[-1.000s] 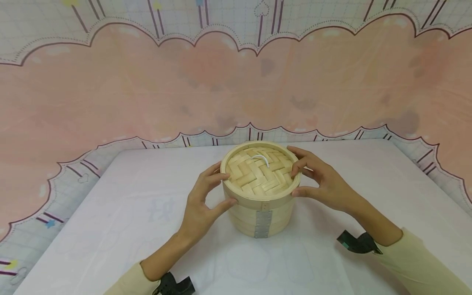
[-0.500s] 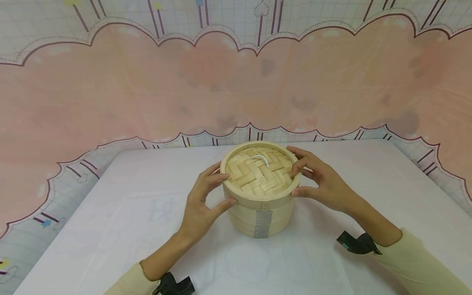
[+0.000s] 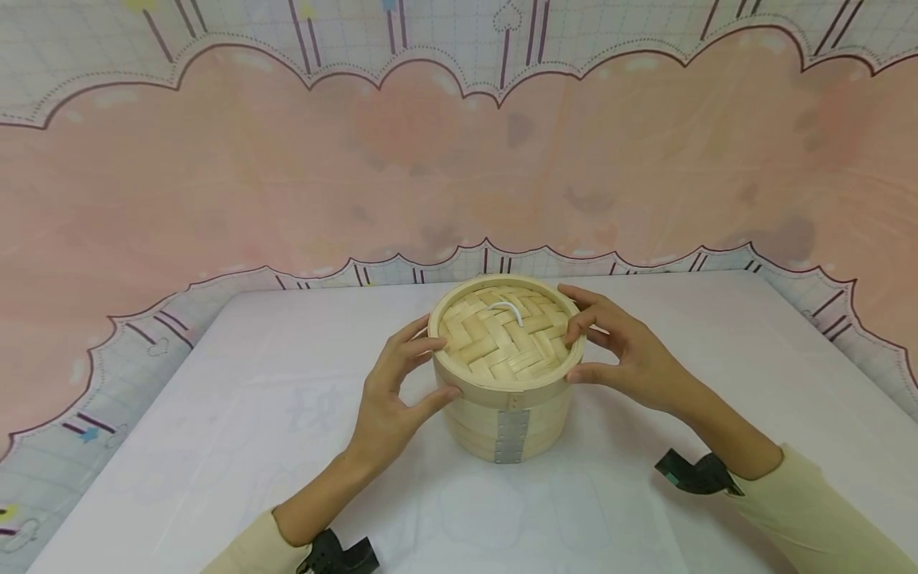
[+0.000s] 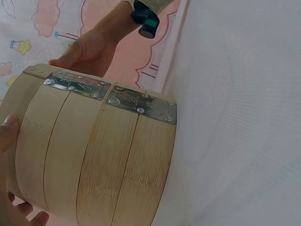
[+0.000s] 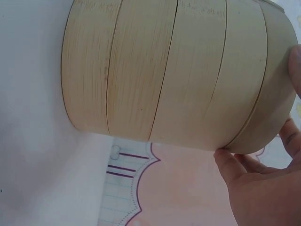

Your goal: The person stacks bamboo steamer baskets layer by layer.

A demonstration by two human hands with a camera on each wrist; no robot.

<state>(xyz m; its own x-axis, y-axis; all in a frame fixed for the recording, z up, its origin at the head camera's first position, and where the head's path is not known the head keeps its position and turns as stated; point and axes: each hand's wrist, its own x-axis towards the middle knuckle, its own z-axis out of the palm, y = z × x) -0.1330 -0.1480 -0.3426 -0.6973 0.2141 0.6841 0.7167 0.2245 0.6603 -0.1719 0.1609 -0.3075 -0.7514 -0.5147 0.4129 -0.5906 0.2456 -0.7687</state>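
A round bamboo steamer (image 3: 469,426) stands upright on a white cloth, its woven lid (image 3: 502,347) seated on top. A thin white loop (image 3: 512,309) rises from the lid's weave. My left hand (image 3: 390,402) grips the lid's rim on the left, thumb in front and fingers over the edge. From the right, my right hand (image 3: 638,359) holds the same rim, with thumb at the side and fingers on top and behind. In the left wrist view, metal plates (image 4: 141,103) span the stacked bands. The right wrist view shows bare bamboo wall (image 5: 155,70). The steamer's inside is hidden.
A white cloth (image 3: 237,446) covers the table. Behind it hangs a pink patterned backdrop (image 3: 323,175) with scalloped white borders. Black wrist cameras sit at both cuffs, the right one (image 3: 696,472) close over the cloth.
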